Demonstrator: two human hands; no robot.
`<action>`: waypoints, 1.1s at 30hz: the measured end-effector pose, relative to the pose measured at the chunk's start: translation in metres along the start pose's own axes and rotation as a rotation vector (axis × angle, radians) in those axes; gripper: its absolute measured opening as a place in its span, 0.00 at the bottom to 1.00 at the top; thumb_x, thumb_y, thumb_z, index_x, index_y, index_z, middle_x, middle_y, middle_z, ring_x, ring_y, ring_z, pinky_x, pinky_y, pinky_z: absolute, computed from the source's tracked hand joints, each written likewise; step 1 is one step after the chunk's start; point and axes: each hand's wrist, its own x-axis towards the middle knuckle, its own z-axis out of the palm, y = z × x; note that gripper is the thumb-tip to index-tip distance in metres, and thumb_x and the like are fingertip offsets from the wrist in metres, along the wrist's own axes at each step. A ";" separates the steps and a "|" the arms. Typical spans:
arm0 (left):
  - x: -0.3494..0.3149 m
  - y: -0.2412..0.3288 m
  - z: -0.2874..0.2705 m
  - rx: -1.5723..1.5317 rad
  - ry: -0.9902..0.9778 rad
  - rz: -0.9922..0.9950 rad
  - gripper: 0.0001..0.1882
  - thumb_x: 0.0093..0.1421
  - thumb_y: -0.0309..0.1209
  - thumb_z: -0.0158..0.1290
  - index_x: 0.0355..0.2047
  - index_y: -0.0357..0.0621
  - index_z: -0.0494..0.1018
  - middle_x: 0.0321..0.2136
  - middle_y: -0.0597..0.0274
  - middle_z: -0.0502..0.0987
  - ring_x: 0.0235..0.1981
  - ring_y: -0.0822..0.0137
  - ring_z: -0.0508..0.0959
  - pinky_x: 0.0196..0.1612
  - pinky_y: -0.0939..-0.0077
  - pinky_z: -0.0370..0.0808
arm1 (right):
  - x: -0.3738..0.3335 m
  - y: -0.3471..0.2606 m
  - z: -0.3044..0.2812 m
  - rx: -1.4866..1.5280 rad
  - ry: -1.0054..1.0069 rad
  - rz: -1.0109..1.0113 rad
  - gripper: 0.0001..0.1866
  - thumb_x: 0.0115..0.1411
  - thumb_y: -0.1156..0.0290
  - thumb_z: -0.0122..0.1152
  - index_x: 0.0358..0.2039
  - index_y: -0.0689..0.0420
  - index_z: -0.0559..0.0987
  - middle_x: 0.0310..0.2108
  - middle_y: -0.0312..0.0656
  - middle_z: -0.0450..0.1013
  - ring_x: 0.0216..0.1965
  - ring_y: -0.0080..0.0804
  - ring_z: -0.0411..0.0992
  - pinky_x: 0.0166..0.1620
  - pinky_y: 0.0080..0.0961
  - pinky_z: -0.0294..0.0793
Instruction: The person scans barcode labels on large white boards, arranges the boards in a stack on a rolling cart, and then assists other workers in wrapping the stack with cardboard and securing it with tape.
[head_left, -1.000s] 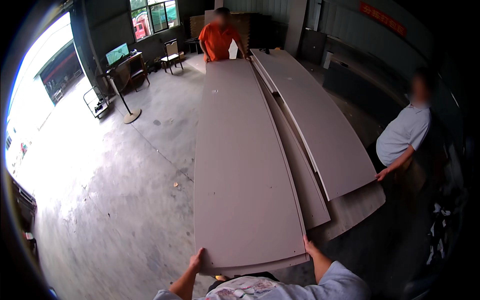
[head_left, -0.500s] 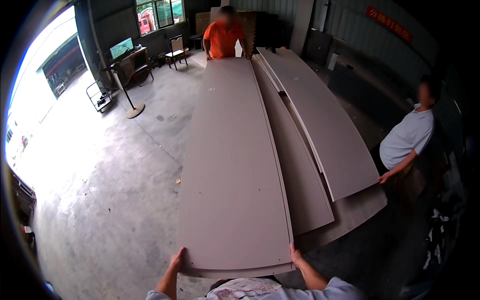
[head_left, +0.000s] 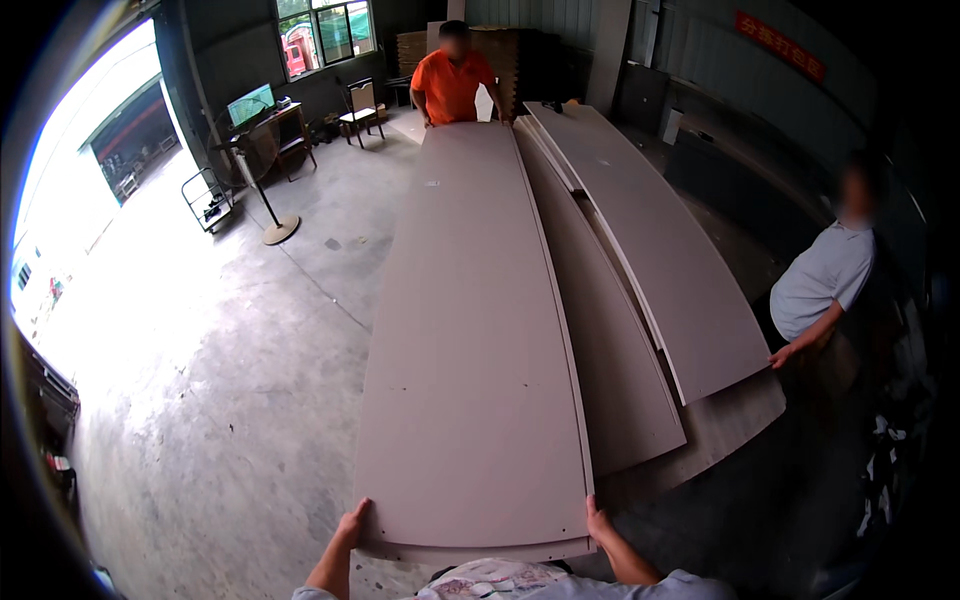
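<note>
A long grey-brown board stretches away from me, with a few small holes in its face. At its near left corner, my left hand is closed on the side edge. My right hand grips the opposite edge at the near right corner, thumb on top. The fingers of both hands are partly hidden under the board. Another board edge shows just beneath it at my end. To the right, a second board and a third board lie fanned out and overlapping, over a further sheet.
A person in an orange shirt has both hands at the long board's far end. On the right, a person in a white shirt touches the third board's near corner. A pedestal stand, a trolley and a chair stand far left.
The whole view has shifted slightly, with the boards' far ends a little lower and further right. Both my hands keep their hold on the long board.
</note>
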 end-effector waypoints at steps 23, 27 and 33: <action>-0.025 0.078 -0.168 0.053 0.039 0.180 0.39 0.57 0.59 0.57 0.43 0.24 0.76 0.36 0.49 0.80 0.36 0.62 0.80 0.42 0.63 0.77 | -0.118 -0.106 0.086 -0.016 -0.086 0.104 0.54 0.60 0.25 0.28 0.42 0.71 0.79 0.33 0.57 0.78 0.37 0.46 0.78 0.37 0.38 0.77; 0.038 0.089 -0.220 0.096 -0.043 0.129 0.41 0.58 0.59 0.56 0.45 0.24 0.75 0.39 0.49 0.80 0.39 0.61 0.79 0.44 0.64 0.76 | -0.185 -0.211 0.084 -0.011 0.007 0.095 0.51 0.59 0.25 0.31 0.45 0.66 0.79 0.32 0.51 0.77 0.24 0.36 0.74 0.22 0.32 0.69; 0.067 0.198 -0.356 0.131 -0.224 0.249 0.40 0.60 0.60 0.52 0.44 0.25 0.76 0.37 0.50 0.80 0.36 0.64 0.79 0.41 0.68 0.76 | -0.238 -0.294 0.148 0.069 0.099 -0.065 0.42 0.66 0.36 0.37 0.53 0.69 0.72 0.42 0.51 0.76 0.41 0.37 0.75 0.40 0.32 0.75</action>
